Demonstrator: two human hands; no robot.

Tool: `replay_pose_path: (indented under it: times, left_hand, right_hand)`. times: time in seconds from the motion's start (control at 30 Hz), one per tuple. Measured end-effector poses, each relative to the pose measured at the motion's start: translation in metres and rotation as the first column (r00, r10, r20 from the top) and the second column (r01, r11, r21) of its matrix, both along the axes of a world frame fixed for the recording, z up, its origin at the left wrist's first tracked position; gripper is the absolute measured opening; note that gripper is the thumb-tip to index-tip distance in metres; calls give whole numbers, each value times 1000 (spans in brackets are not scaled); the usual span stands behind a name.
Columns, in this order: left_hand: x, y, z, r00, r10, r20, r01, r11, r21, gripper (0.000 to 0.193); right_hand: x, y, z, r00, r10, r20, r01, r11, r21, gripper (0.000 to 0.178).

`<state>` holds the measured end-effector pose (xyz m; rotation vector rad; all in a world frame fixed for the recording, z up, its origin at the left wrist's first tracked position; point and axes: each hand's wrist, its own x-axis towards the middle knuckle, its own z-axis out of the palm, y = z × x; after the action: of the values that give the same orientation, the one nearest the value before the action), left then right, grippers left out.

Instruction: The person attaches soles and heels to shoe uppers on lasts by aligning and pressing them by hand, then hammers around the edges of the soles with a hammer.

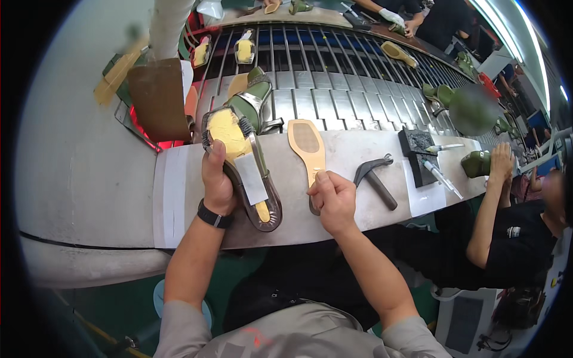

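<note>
My left hand [216,185] grips a shoe upper [228,132], its underside turned up. Yellow filling covers the wide end of that underside, and a pale grey strip [251,178] lies along its middle. My thumb presses by the yellow part; the other fingers are hidden behind the shoe. Between the fingertips of my right hand [335,201] is pinched a tan shoe sole [306,146], with a darker patch at its wide end. The sole lies over the worktable to the right of the upper. Just beyond the held shoe stands a green sandal [255,98].
A dark hooked hand tool [378,184] lies right of my right hand, near a black block [419,146] with white pens [440,178]. Behind runs a metal roller conveyor [316,98] carrying shoe parts. At the right a co-worker's hand [501,162] holds a green shoe [476,164].
</note>
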<state>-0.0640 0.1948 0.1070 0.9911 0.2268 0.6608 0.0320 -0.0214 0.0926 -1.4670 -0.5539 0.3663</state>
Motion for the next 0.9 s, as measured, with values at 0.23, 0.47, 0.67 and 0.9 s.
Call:
replay_pose_path:
  times: [0.23, 0.47, 0.67, 0.9]
  left_hand:
    - [-8, -3, 5, 999, 20, -27, -20, 1000, 11, 73]
    - [-17, 3, 11, 976, 194, 100, -187, 979, -78, 67]
    - [-10, 13, 11, 936, 327, 134, -314, 943, -107, 71]
    - [-10, 9, -5, 918, 386, 86, -379, 921, -90, 70]
  right_hand:
    - [4, 7, 15, 997, -57, -54, 46, 982, -183, 41]
    - [41, 31, 66, 657, 188, 730, 88, 943, -322, 32]
    - [85, 165, 78, 657, 496, 567, 113, 679, -725, 93]
    - [65, 232, 51, 815, 413, 407, 182, 485, -855, 130]
